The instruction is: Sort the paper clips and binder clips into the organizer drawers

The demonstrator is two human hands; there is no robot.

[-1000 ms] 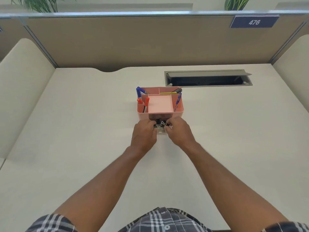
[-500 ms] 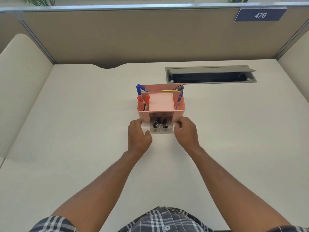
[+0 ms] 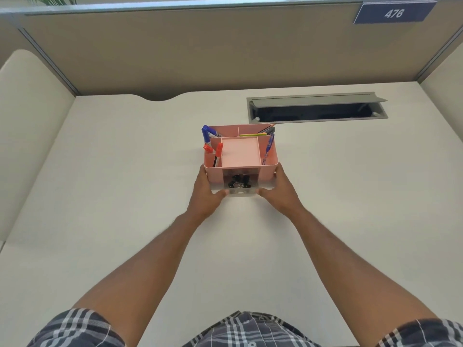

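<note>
A pink desk organizer (image 3: 267,170) stands mid-desk with pens in its outer compartments. Its clear drawer (image 3: 241,191) is pulled partly out at the front and holds several black binder clips (image 3: 239,182). My left hand (image 3: 205,192) wraps the organizer's left side, thumb against the drawer's front left corner. My right hand (image 3: 279,190) wraps the right side, thumb at the drawer's front right corner. No loose clips lie on the desk.
An open grey cable hatch (image 3: 317,108) is set into the desk behind the organizer on the right. Blue and red markers (image 3: 206,136) stick up on the organizer's left. Beige partition walls enclose the desk at the back and on both sides.
My hands left the clips in the drawer, spread apart and moved to the organizer's two sides. The drawer looks pushed a little further in.
</note>
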